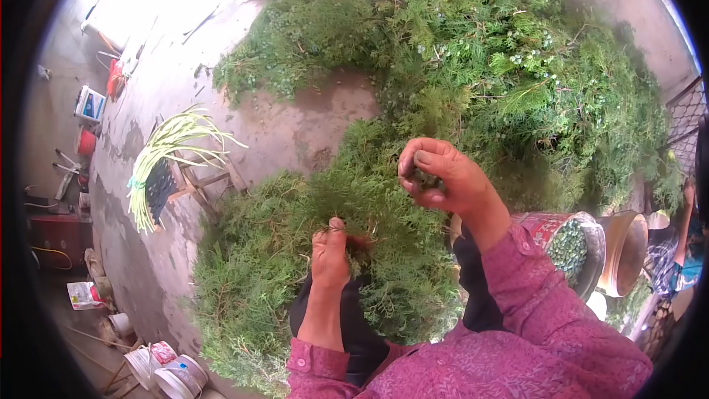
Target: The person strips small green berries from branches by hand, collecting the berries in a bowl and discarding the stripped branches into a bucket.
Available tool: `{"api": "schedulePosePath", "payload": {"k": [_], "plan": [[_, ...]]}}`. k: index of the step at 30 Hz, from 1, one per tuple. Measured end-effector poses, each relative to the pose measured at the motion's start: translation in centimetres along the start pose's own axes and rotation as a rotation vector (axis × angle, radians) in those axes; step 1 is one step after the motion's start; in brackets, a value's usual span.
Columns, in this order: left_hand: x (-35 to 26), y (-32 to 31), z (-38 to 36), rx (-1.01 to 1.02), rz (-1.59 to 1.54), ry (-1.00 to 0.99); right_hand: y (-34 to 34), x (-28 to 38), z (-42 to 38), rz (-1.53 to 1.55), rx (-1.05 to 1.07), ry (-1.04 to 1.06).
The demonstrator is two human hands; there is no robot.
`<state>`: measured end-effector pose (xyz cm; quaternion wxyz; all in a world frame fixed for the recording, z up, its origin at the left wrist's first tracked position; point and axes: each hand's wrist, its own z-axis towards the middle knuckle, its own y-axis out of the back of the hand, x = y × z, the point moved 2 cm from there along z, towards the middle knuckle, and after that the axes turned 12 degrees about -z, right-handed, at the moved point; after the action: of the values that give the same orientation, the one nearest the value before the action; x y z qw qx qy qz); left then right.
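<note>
My left hand (330, 258) is closed on the stem end of a leafy evergreen branch (341, 196), its thumb pressed on top. Higher and to the right, my right hand (450, 177) is curled, with small green cones (422, 179) partly showing between fingers and palm. Beneath both hands lies a big heap of flat-leaved evergreen cuttings (251, 273), reaching up to the wall. Pale green cones dot the far part of the pile. Beside my right forearm, a red and white bucket (535, 227) leans on its side view, holding many small green cones (567, 247).
A bundle of long green beans (173, 140) lies over a small stool (196, 186) at left. White buckets (181, 377) stand at lower left. Next to the cone bucket is a tan bucket (624, 251). Another person's arm (685, 214) shows at the right edge.
</note>
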<state>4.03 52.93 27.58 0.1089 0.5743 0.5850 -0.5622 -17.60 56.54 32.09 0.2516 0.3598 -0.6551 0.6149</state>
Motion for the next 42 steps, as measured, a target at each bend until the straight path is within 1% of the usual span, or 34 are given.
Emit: {"api": "schedulePosePath", "payload": {"k": [1,2,4,5,7,8,10,11,12,14,17,19,21,23,24,26,27,28,29,30,31,32,33,34,35,36,37,38,39,40,41,42], "plan": [[0.2,0.3,0.0,0.014,-0.123,0.008,0.1,0.1,0.0,0.012,0.013,0.002],[0.2,0.3,0.0,0.014,-0.122,0.008,0.0,0.2,0.0,0.013,0.012,0.003],[0.5,0.1,-0.1,0.019,-0.326,0.113,-0.4,0.1,-0.1,-0.271,-0.088,-0.143],[0.4,0.1,-0.1,0.020,-0.324,0.118,-0.6,0.0,0.1,-0.268,-0.092,-0.143],[0.3,-0.2,-0.1,0.039,-0.324,0.265,-0.7,-0.6,0.6,-0.459,-0.120,-0.207],[0.1,-0.3,-0.3,0.041,-0.321,0.267,-0.7,-0.9,0.7,-0.457,-0.123,-0.205],[-0.2,-0.6,-0.6,0.102,-0.109,0.272,-0.8,-1.4,0.9,-0.646,-0.001,-0.157],[0.1,-0.4,-0.5,0.103,-0.108,0.272,-1.1,-1.5,0.9,-0.720,0.056,-0.188],[0.4,-0.1,-0.3,0.118,-0.084,0.259,-1.2,-1.5,0.9,-0.719,0.056,-0.187],[0.4,0.2,-0.2,0.131,-0.059,0.247,-1.6,-1.4,0.8,-0.633,0.110,-0.075],[-0.2,-0.4,-0.3,0.137,-0.063,0.244,-1.1,-2.1,0.8,-0.643,0.108,-0.139],[-0.9,-1.7,-0.3,0.225,-0.033,0.234,-1.6,-1.1,0.6,-0.647,0.092,-0.112],[-1.0,-1.7,-0.4,0.217,-0.021,0.239,-1.7,-1.0,0.6,-0.648,0.078,-0.087],[-0.8,-1.7,-0.4,0.213,-0.009,0.244,-1.4,-1.6,0.8,-0.881,0.117,-0.040],[-0.5,-1.4,-0.3,0.202,-0.017,0.230,-1.6,-1.4,0.5,-0.881,0.116,-0.040],[-0.3,-1.5,-0.4,0.191,-0.025,0.215,-2.1,-0.5,-0.1,-0.823,0.009,-0.016],[-0.4,-1.6,-0.4,0.099,0.023,0.187,-1.6,-1.0,0.0,-0.824,0.010,-0.016],[-0.6,-1.7,-0.5,0.005,0.071,0.156,-0.7,-2.1,0.2,-0.793,0.015,-0.123],[-0.9,-2.1,-0.3,0.005,0.069,0.150,-0.7,-2.3,0.4,-0.760,0.022,-0.229],[-1.3,-2.8,0.0,0.074,0.079,0.165,-0.9,-2.1,0.3,-0.763,0.025,-0.227],[-1.5,-3.3,-0.2,0.144,0.089,0.184,-1.1,-1.5,0.2,-0.791,-0.018,-0.235],[-1.4,-3.1,-0.6,0.145,0.091,0.185,-2.0,-0.7,-0.3,-0.817,-0.063,-0.239],[-0.6,-2.4,-0.5,0.185,0.098,0.236,-3.4,0.3,-1.0,-0.764,-0.082,-0.290],[0.4,-1.3,0.1,0.229,0.105,0.276,-3.0,-0.9,-1.4,-0.778,-0.077,-0.274],[3.5,2.5,0.0,0.243,0.289,-0.050,-1.7,-3.4,-1.6,-0.802,-0.064,-0.120],[2.4,1.4,-1.1,0.248,0.288,-0.062,-1.5,-4.8,-2.4,-0.816,-0.052,0.028],[1.3,-0.2,-3.0,0.236,0.028,0.163,-3.1,-4.8,-4.0,-0.647,-0.046,-0.052],[1.0,-1.2,-4.9,0.217,-0.233,0.389,-4.0,-5.4,-5.7,-0.648,-0.047,-0.055],[2.5,0.5,-5.7,0.214,0.073,0.222,-4.5,-6.2,-7.5,-0.422,-0.096,-0.139],[4.0,2.0,-6.7,0.218,0.072,0.222,-5.1,-7.3,-9.2,-0.195,-0.145,-0.220],[4.7,2.3,-8.2,0.251,0.155,0.255,-5.3,-9.0,-10.5,-0.128,-0.133,-0.191],[5.5,3.0,-9.4,0.286,0.238,0.285,-5.9,-9.4,-12.0,-0.131,-0.136,-0.190]]}}
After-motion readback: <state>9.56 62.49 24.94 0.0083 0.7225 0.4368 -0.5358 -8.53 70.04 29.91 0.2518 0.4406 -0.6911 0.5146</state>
